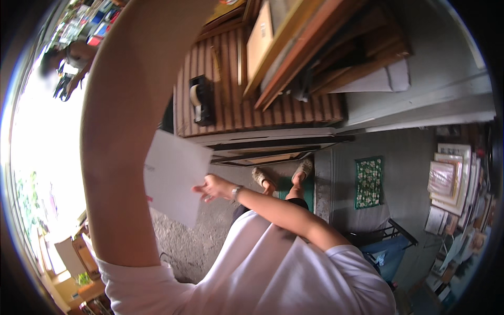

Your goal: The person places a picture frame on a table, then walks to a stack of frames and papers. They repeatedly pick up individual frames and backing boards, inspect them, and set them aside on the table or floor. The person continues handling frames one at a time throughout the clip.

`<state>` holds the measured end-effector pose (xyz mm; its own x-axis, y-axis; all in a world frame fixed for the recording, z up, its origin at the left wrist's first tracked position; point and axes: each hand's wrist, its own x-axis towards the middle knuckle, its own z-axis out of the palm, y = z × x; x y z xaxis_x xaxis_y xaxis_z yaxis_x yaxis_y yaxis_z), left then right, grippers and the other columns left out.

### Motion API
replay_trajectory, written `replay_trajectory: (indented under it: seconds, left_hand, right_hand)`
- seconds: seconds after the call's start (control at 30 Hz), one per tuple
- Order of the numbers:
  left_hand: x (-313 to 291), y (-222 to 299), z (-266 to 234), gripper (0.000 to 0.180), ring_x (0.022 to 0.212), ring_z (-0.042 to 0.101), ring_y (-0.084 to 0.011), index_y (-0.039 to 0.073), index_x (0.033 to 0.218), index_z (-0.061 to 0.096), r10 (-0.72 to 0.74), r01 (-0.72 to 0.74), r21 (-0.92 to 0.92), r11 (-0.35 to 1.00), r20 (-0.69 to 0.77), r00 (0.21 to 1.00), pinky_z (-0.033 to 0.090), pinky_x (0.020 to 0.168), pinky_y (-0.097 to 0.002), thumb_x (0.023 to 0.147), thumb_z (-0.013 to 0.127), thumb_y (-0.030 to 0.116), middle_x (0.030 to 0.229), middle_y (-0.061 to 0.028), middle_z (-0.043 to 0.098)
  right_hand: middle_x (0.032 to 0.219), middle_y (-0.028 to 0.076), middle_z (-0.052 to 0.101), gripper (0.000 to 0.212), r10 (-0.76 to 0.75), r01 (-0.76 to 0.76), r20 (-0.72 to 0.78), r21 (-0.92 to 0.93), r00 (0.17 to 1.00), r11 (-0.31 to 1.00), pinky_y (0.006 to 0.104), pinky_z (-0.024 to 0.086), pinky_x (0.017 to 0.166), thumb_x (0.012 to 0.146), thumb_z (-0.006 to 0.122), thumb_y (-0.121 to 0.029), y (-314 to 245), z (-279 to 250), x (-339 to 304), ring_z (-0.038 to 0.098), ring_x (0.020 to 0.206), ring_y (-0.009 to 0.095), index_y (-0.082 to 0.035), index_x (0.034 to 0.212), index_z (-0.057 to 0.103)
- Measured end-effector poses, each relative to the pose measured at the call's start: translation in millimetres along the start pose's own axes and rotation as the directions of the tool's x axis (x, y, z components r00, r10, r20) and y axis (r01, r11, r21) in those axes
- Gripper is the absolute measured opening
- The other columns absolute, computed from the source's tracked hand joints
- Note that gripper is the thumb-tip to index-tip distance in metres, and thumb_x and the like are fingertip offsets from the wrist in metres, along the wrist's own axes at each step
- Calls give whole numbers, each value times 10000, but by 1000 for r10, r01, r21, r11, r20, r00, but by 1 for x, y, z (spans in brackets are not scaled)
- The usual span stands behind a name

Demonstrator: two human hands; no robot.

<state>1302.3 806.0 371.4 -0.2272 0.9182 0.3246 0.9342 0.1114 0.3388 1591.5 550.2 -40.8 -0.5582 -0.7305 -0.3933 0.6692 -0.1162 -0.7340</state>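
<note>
A white short-sleeved T-shirt (273,268) – loose and creased – dark shorts (300,202), beige perforated clogs (259,177), and a silver-toned wristwatch (236,192) on the right wrist.

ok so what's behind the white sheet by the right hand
Grey floor shows past the lower edge of the white sheet; whatever lies directly behind the sheet is covered.

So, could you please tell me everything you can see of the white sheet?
The white sheet looks like smooth paper or thin card, with straight edges and small dark and reddish marks toward its left. It shows slanted against the grey floor. The right hand overlaps its right edge; the grip is unclear. The left arm hides its left side.
</note>
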Motion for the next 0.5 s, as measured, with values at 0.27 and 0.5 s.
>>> replay_trajectory:
  seconds: [0.27,0.5]
  left_hand:
    - [-8,-19,-3,291,773,687,-184,43,993,744,665,-654,128,746,-96,740,552,702,-322,1053,461,70,879,-116,740]
    - [-24,-16,-11,576,838,679,-292,-19,853,745,485,-488,-48,872,-58,873,506,839,-372,1018,373,389,853,-160,713]
  right_hand:
    - [725,95,735,541,-202,19,-294,-525,934,851,353,555,631,1025,584,-539,-63,-111,-137,719,641,160,-28,890,696]
    - [743,122,728,372,-769,10,-624,-777,-139,629,396,558,613,1015,636,-413,-151,-266,-181,726,689,269,-43,1027,668]
